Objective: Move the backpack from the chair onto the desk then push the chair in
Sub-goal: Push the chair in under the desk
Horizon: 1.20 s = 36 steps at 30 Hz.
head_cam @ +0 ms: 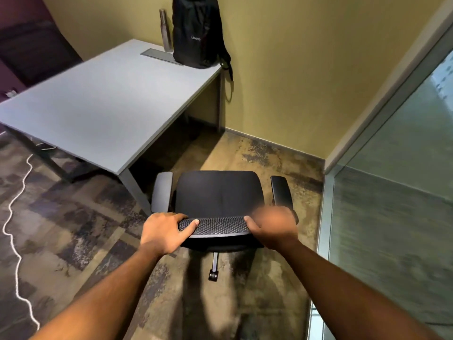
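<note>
The black backpack (196, 33) stands upright on the far right corner of the grey desk (98, 101), leaning on the yellow wall, with one strap hanging over the desk's edge. The black office chair (219, 192) stands on the carpet off the desk's near right corner, its seat bare and facing the wall. I stand behind it. My left hand (163, 231) grips the left end of the mesh backrest's top edge. My right hand (273, 227), blurred, grips the right end.
A steel bottle (166, 30) stands on the desk left of the backpack, by a grey cable hatch (157, 54). A glass partition (392, 192) runs close on the right. A white cable (14, 217) snakes over the carpet at left. A dark chair is at far left.
</note>
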### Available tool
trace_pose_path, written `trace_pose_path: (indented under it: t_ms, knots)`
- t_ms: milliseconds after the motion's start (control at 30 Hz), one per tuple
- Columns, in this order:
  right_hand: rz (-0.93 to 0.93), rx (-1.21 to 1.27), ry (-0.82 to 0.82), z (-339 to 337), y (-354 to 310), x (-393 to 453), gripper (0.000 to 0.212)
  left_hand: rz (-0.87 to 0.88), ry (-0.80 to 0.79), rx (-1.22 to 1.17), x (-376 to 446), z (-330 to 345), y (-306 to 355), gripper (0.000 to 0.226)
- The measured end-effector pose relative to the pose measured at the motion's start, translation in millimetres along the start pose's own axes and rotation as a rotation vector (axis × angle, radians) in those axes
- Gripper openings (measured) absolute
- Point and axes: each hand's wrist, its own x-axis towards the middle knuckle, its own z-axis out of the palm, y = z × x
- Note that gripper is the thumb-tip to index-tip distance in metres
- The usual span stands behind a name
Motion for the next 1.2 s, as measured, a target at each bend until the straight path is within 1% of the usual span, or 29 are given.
trace_pose_path:
  t_ms: [67, 133, 167, 300, 400, 500, 667, 800, 967, 1100, 1200]
  knots:
    - [-0.027, 0.01, 0.05, 3.0, 12.9, 22.2, 0.052, -0.031, -0.005, -0.005, 20.4, 2.4, 9.2, 0.073]
    - [-0.053, 0.043, 0.137, 7.5, 27.8, 44.4, 0.044, -0.058, -0.006, -0.01, 42.2, 6.4, 18.0, 0.073]
    - [-0.06, 0.058, 0.147, 8.2, 34.7, 56.9, 0.043, -0.068, 0.0, -0.015, 52.4, 7.6, 22.1, 0.073]
    - [-0.117, 0.074, 0.056, 8.3, 59.8, 115.9, 0.053, -0.102, 0.025, -0.027, 91.1, 14.2, 31.4, 0.076]
    - [-0.156, 0.065, 0.038, 10.3, 74.6, 156.8, 0.061, -0.138, 0.011, -0.01, 123.1, 16.6, 34.4, 0.078]
    - [-0.169, 0.042, 0.007, 9.4, 85.8, 193.8, 0.064, -0.171, 0.0, 0.002, 158.8, 18.1, 36.1, 0.079]
    - [-0.198, 0.024, -0.032, 0.7, 99.2, 256.2, 0.068, -0.197, -0.095, -0.049, 219.9, 21.1, 29.7, 0.089]
    - [-0.242, -0.002, -0.043, 0.6, 108.4, 304.7, 0.066, -0.232, -0.127, -0.069, 260.5, 28.0, 24.1, 0.091]
    - [-0.32, -0.03, -0.054, -0.2, 119.7, 374.6, 0.063, -0.294, -0.08, -0.067, 304.5, 34.4, 25.7, 0.09]
    - [-0.389, -0.037, -0.027, 5.7, 137.5, 427.2, 0.061, -0.346, -0.064, -0.077, 335.2, 39.1, 37.2, 0.094]
    - [-0.443, -0.027, -0.014, 8.7, 151.7, 469.7, 0.057, -0.406, -0.083, -0.071, 361.5, 40.3, 48.6, 0.093]
